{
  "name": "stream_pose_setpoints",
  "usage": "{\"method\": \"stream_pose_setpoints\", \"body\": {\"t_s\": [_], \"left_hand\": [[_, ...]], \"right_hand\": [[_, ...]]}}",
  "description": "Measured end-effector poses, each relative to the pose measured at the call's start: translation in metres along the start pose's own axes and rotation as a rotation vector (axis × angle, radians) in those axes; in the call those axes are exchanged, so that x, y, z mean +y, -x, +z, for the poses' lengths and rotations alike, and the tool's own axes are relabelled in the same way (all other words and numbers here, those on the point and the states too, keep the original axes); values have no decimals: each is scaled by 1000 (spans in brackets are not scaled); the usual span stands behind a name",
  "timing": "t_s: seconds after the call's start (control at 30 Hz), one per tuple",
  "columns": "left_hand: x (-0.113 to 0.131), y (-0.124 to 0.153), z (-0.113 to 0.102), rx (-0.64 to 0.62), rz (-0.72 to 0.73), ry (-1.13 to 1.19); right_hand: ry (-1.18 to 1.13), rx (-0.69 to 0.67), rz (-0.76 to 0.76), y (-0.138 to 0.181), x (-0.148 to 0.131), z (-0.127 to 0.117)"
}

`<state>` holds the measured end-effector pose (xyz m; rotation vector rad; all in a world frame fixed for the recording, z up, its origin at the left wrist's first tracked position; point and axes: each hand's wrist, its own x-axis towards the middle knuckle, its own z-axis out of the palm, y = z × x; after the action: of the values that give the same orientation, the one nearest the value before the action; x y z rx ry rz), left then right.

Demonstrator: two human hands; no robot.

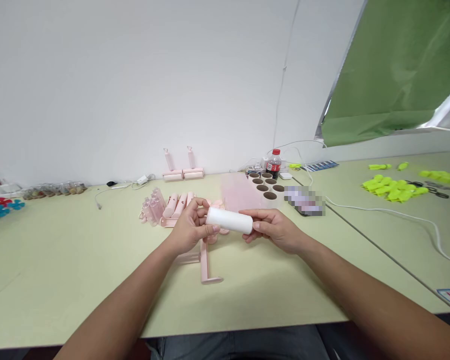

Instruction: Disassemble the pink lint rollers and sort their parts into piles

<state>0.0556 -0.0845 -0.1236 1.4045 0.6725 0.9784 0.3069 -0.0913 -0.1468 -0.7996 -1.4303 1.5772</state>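
While the left hand (190, 229) and the right hand (276, 231) are grasping a white cylindrical roll (230, 220) by its ends, work is seemingly standing partway
The roll is hanging above the pale-green table (285, 290); a pale-pink L-shaped plastic frame (205, 267) is lying bare nearby, white rolls with brown cores (263, 193) are apparently waiting, and two pale-pink plastic roller sets (193, 173) by the wall (135, 90) are looking finished

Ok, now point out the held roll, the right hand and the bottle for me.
Held roll (230, 220), head view: middle of its white side.
Right hand (279, 229), head view: back of the hand.
Bottle (273, 167), head view: its red label.
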Motion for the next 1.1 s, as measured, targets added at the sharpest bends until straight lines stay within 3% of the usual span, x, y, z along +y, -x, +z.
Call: {"method": "stream_pose_setpoints", "body": {"t_s": [0.17, 0.47, 0.63, 0.83, 1.1], "left_hand": [[-2, -2, -6, 15, -25, -86], [-3, 1, -4, 51, -45, -206], [-6, -2, -2, 117, -8, -135], [-8, -8, -5, 170, 11, 58], [-23, -3, 12, 3, -86, 136]], "right_hand": [[9, -3, 18, 0, -2, 0], [81, 116, 8, -1, -2, 13], [-94, 201, 23, -2, 3, 14], [-359, 213, 8, -1, -3, 21], [-290, 123, 93, 1, -1, 44]]}}
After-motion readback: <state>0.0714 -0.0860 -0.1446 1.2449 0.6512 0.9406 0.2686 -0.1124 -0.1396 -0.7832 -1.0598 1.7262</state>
